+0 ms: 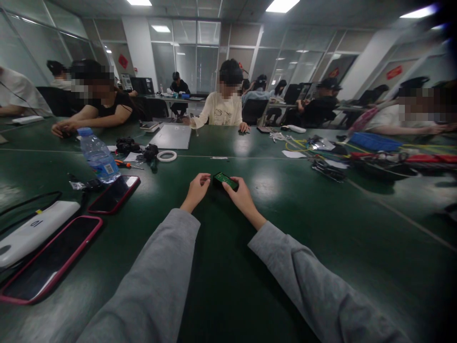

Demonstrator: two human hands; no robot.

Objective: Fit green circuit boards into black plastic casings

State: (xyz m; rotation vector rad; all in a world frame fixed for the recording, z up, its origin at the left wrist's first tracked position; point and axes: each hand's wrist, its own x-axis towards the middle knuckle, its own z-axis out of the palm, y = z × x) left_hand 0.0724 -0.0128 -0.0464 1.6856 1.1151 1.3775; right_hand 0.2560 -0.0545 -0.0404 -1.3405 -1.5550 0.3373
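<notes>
Over the green table (pixel 221 267), my right hand (pixel 242 194) grips a small black case with a green circuit board (pixel 225 180) in it. The thumb lies on the board's near right part, and the fingers go out of sight around the far side. Just left of the case is my left hand (pixel 197 189), apart from it by a small gap. Its fingers are curled in toward the thumb; anything between them is too small to make out. Both forearms are in grey sleeves.
On the left are two phones (pixel 114 194) in red cases, a white power bank (pixel 37 231), a water bottle (pixel 99 155) and an orange-handled tool (pixel 128 165). Farther off are a tape roll (pixel 166 156), a closed laptop (pixel 172 136), cables (pixel 327 170) and a blue tray (pixel 374 141). Several people sit around.
</notes>
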